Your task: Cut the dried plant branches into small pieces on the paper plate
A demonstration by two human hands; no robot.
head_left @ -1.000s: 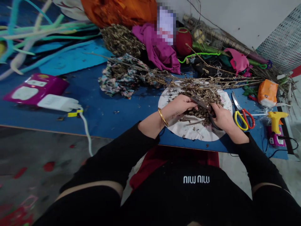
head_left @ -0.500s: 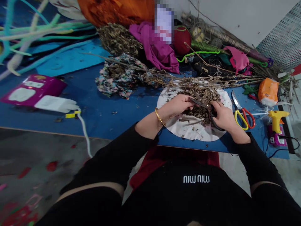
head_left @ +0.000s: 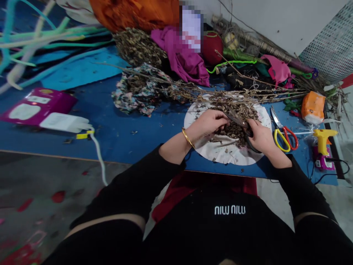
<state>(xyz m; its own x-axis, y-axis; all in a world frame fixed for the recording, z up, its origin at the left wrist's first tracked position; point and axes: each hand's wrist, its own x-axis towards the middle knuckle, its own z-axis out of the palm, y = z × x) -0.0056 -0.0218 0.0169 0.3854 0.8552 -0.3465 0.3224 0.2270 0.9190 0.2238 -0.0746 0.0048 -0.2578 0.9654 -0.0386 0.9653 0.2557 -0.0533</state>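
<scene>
Over a round white cloth point(head_left: 224, 158) piled with dried, crumbled leaves point(head_left: 241, 136), both hands work close together. My right hand point(head_left: 260, 136) grips dark-handled scissors point(head_left: 237, 118), whose blades point up and left toward my left hand point(head_left: 211, 123). The left thumb and fingers are pinched together beside the blade tips, just above the leaves. Whatever lies between those fingertips is too small and hidden to name. Long dry stems point(head_left: 264, 94) cross the far side of the cloth.
Right of the cloth lie scissors with yellow and red handles point(head_left: 285, 138), a yellow glue gun point(head_left: 325, 140) and an orange packet point(head_left: 313, 106). Floral cloth point(head_left: 135, 97), purple fabric point(head_left: 184, 59) and dried leaves are behind. A purple packet point(head_left: 41, 106) sits left.
The view has shifted very slightly. Both hands stay over the leaf pile in nearly the same pose, with only small finger and scissor movements.
</scene>
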